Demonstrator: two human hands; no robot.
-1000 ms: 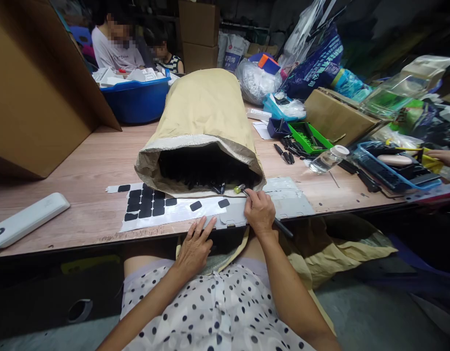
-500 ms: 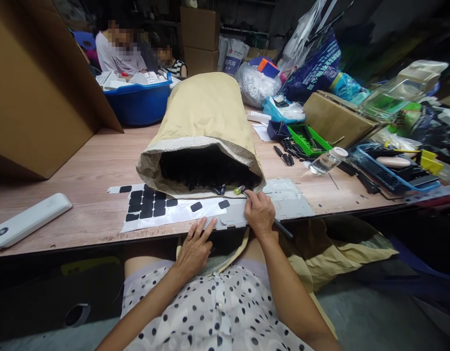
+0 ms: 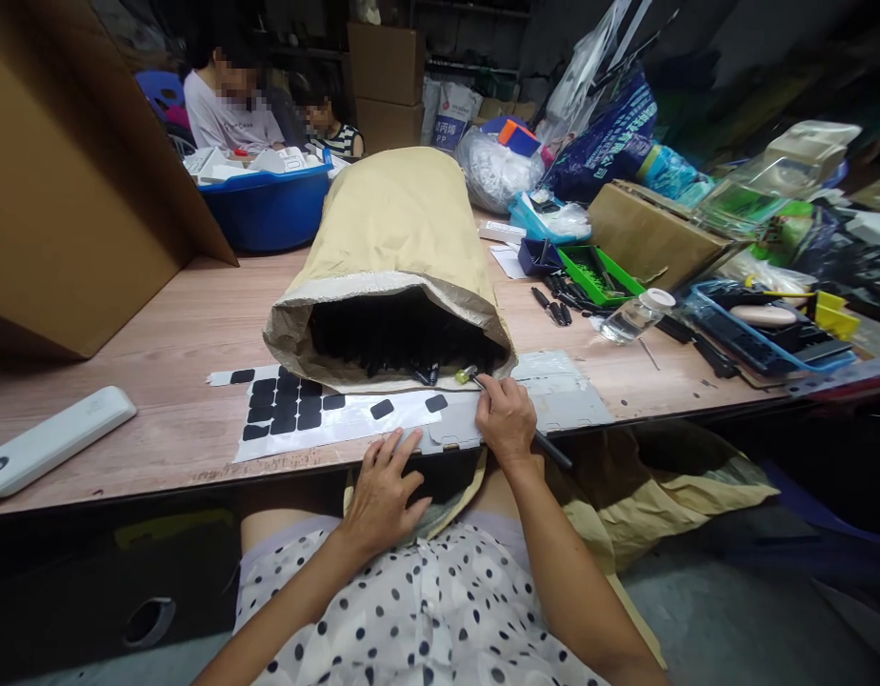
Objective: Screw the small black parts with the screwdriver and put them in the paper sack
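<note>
My right hand [image 3: 507,419] is closed around a thin black tool [image 3: 554,450] whose metal tip with a yellow-green end [image 3: 467,374] rests at the mouth of a large tan paper sack [image 3: 393,248] lying on its side, full of black parts. My left hand [image 3: 384,488] rests at the table's front edge, fingers spread, touching the white backing sheet [image 3: 340,419] that carries several black adhesive pads [image 3: 283,408]. A grey plastic sheet [image 3: 561,386] lies under my right hand.
A white remote-like device [image 3: 50,441] lies at the left. A big cardboard box [image 3: 69,181] stands behind it. A blue tub [image 3: 269,205], a green tray [image 3: 598,272], a clear bottle [image 3: 636,314] and a blue tray [image 3: 761,333] crowd the back and right. Two people sit across.
My left hand has slid slightly back toward my lap, fingers curling a little. The right hand and tool stay at the sack's mouth.
</note>
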